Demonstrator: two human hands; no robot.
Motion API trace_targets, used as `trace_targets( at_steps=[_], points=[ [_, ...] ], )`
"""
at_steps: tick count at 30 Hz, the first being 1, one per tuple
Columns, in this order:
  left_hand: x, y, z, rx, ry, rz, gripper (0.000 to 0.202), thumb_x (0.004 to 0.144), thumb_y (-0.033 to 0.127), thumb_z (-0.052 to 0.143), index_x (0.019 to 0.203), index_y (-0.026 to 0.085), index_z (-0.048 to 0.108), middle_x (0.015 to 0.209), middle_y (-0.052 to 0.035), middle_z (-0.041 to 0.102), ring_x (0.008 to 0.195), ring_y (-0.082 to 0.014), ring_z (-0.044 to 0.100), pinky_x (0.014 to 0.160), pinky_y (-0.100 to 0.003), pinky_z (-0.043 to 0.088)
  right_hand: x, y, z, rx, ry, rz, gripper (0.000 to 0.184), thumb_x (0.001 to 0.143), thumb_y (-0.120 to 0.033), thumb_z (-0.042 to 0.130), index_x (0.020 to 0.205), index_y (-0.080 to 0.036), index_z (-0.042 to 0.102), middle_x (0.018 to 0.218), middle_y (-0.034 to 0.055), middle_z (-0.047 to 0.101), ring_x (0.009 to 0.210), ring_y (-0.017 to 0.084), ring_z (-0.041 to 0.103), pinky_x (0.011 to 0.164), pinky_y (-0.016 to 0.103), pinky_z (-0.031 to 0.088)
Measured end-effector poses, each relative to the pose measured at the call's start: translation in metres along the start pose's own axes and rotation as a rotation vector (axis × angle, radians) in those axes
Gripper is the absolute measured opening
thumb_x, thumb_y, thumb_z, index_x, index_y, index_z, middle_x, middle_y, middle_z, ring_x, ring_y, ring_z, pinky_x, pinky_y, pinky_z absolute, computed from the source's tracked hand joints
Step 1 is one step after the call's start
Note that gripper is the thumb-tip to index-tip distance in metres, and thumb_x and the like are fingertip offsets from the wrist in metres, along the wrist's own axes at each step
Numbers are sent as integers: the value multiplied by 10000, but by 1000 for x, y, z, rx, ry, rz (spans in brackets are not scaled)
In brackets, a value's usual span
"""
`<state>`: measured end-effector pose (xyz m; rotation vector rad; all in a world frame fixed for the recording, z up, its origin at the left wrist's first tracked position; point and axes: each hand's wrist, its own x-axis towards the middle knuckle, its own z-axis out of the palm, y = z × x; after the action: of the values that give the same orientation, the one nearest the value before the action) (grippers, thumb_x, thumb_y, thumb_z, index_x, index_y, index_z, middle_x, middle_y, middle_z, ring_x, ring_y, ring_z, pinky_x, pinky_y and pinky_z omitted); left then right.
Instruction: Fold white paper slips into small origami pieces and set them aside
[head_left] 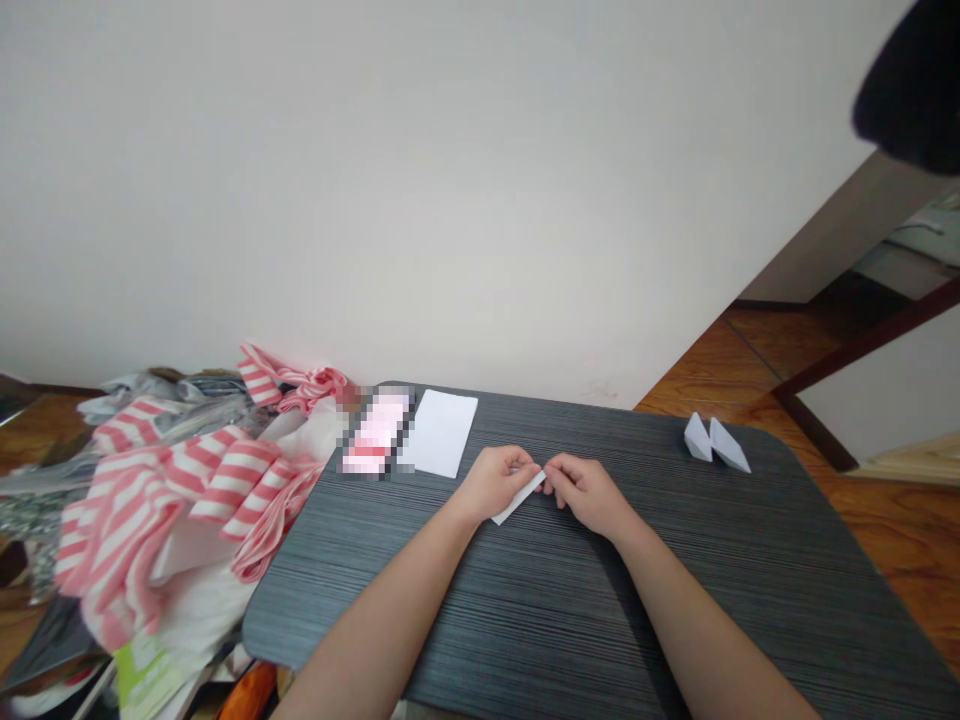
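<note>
A narrow strip of folded white paper (519, 498) slants between my hands above the middle of the table. My left hand (499, 482) is closed on it, thumb along the upper side. At the paper's upper right end, the fingertips of my right hand (583, 490) pinch together on its tip. The undersides of both hands and part of the paper are hidden. Farther right stands a folded white paper piece (712, 442) with two pointed halves, apart from my hands.
On the dark wood-grain table (525, 620), a stack of white paper (441, 432) lies at the back left beside a blurred-out phone-like object (379, 430). Left of the table is a heap of red-and-white striped cloth (225, 480) and bags. A wall (480, 200) rises behind.
</note>
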<state>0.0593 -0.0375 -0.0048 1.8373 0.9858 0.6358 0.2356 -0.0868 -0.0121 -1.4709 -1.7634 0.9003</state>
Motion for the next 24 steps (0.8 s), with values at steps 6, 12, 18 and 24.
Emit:
trace_targets(
  at_steps=[6,12,18,24],
  points=[
    [0,2,-2,52,-22,43,292,818,367,470,770,154,664,727,-14,650,684,-124,565,600,-208,394,-1,1,2,-7,22,2,221,881,-258,427,724,-186,566,530,-30,572,463,101,529,516,212,400],
    [-2,4,-2,26,-66,44,324,840,351,433,750,149,671,703,-16,657,643,-115,557,570,-204,379,0,0,3,33,15,22,230,888,-269,410,733,-183,557,566,-23,584,459,95,523,506,210,404],
    [-2,5,-2,-3,-71,37,325,837,354,440,747,144,671,712,-23,669,633,-114,559,565,-205,378,0,-1,1,40,1,32,226,877,-265,429,702,-183,547,539,-28,566,456,95,518,502,209,396],
    [-1,5,0,-10,-56,25,316,828,361,452,751,146,670,698,-20,667,625,-116,553,553,-205,374,1,1,2,50,8,36,221,878,-270,424,715,-184,544,553,-26,575,467,99,530,510,213,407]
  ],
)
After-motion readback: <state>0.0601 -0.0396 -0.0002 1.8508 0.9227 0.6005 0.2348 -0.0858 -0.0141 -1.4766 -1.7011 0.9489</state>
